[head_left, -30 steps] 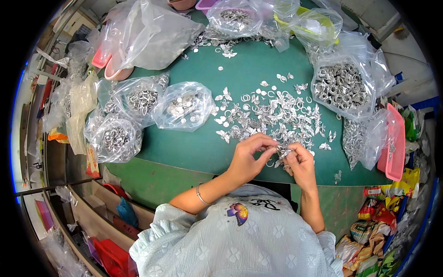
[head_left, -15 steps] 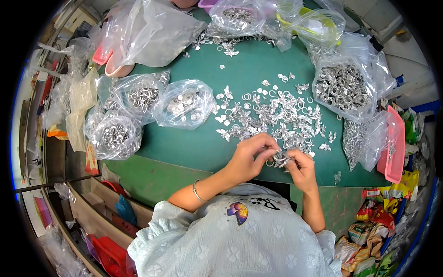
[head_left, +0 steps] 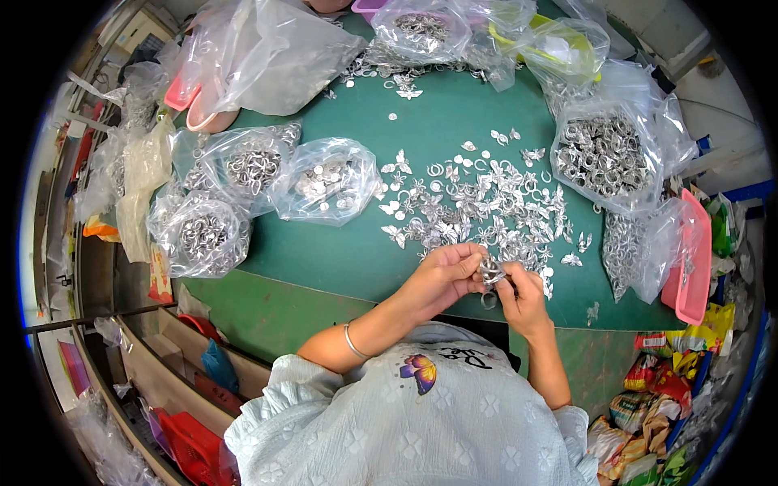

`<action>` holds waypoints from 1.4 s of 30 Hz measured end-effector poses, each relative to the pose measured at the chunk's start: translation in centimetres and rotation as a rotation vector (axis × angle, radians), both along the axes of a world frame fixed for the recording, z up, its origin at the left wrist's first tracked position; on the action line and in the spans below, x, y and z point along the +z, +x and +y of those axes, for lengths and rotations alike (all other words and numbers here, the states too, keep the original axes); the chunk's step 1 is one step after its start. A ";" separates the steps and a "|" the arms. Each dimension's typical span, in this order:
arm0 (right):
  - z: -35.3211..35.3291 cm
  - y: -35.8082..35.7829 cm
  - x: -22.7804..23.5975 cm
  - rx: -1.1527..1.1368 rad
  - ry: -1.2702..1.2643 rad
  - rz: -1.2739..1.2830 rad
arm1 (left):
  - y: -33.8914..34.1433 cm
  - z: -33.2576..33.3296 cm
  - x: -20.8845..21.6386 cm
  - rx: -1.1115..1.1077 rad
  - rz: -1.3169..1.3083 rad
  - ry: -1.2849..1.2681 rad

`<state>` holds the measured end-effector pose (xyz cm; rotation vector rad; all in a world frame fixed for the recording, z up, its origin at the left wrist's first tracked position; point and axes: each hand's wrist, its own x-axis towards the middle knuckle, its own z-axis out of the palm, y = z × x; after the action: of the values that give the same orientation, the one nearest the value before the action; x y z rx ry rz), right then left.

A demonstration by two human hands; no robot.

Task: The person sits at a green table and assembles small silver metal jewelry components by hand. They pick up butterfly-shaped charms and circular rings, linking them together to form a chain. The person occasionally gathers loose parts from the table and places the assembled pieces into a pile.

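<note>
While the two hands meet near the close edge of the green surface [head_left: 348, 261], they hold some small silver bits [head_left: 490, 272] between them. The left hand [head_left: 447, 274] pinches the silver bits with its thumb and fingers. The right hand [head_left: 525, 298] has its fingertips closed on the other side of them. It is too small to tell how many bits are there. Just past the hands is a big messy pile [head_left: 506, 215] of shiny rings, bugs with wings and little round flat bits. To the left of the pile sits a clear bag [head_left: 327, 212] with round flat bits inside. On the right is a bag of rings [head_left: 608, 154], and near it a pink tray [head_left: 693, 267].
</note>
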<state>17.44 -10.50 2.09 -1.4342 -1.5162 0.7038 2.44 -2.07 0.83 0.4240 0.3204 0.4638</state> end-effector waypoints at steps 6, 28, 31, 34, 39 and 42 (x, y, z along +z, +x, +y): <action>0.0 -0.7 -0.2 -0.069 -0.247 0.456 | 0.2 0.7 1.2 0.140 0.211 0.470; 1.0 2.2 0.3 0.048 0.065 -0.264 | 0.9 0.7 1.0 0.125 0.504 0.716; 0.7 1.9 0.3 0.036 -0.049 -0.111 | 1.0 0.5 1.6 0.375 0.536 1.359; 0.5 1.5 0.4 -0.016 -0.337 0.204 | 1.2 1.0 1.3 0.199 0.532 0.770; 0.5 0.7 0.8 -0.135 -0.365 0.688 | 1.2 2.2 0.3 0.043 0.346 0.126; 0.7 -0.4 0.3 -0.180 -0.185 0.373 | 1.2 2.0 -0.5 -0.057 0.192 -0.043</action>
<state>17.09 -9.77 2.42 -1.4568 -1.0437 0.9582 3.65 -0.12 0.33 0.4352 0.5015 0.3601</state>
